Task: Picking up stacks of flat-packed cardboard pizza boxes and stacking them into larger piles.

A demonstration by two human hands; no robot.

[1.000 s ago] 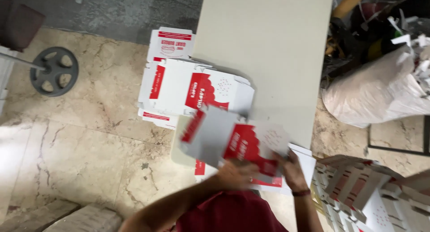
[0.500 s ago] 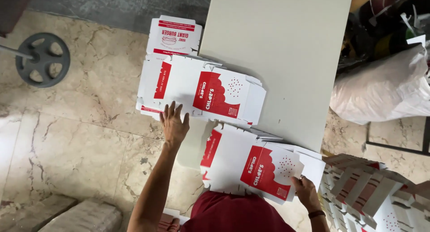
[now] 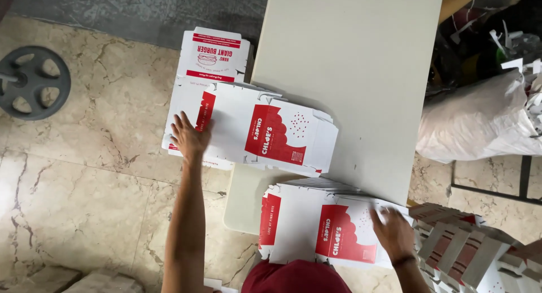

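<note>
My left hand [image 3: 189, 136] lies flat, fingers spread, on the left edge of a stack of flat red-and-white cardboard box blanks [image 3: 265, 132] that overhangs the pale table [image 3: 361, 61]. My right hand [image 3: 392, 233] rests on the right side of a nearer stack of the same blanks [image 3: 316, 228] at the table's front edge. Neither hand grips anything.
More flat blanks [image 3: 213, 53] lie beyond the far stack. A heap of folded red-and-white boxes [image 3: 474, 250] sits at the lower right. A full white sack [image 3: 480, 120] lies right of the table. A grey weight disc [image 3: 31, 81] rests on the marble floor.
My left hand reached out and settled on the far stack's left edge. My right hand moved from the near stack's corner onto its top.
</note>
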